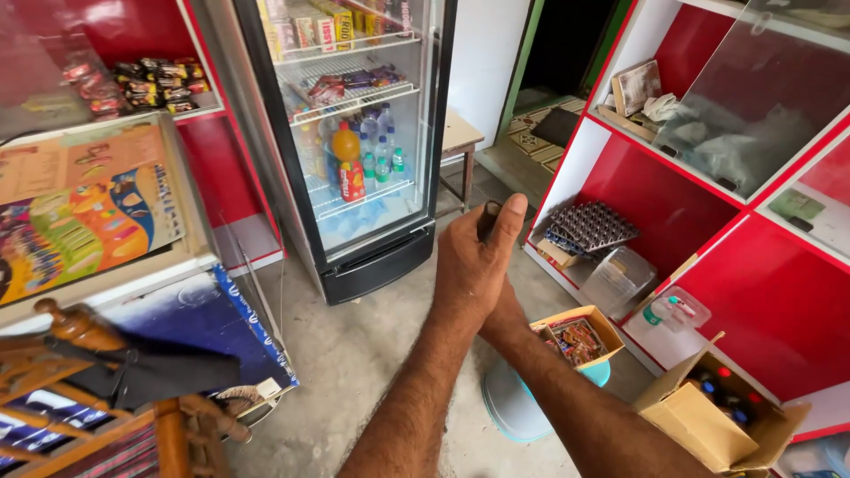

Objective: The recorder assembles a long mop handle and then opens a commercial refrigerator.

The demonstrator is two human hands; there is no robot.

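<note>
Overlapping above one open carton [580,337], two hands are seen: left hand [471,265] closed around a half-hidden dark object [488,219], right hand [505,312] largely covered, grip undeterminable.

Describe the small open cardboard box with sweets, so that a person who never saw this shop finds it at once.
Start at the glass-door fridge, then look right to the red shelving and down to the floor. There a small open cardboard box rests on a pale blue lid, beside the hands. Unlike the bigger carton, it holds colourful wrapped sweets.
</note>
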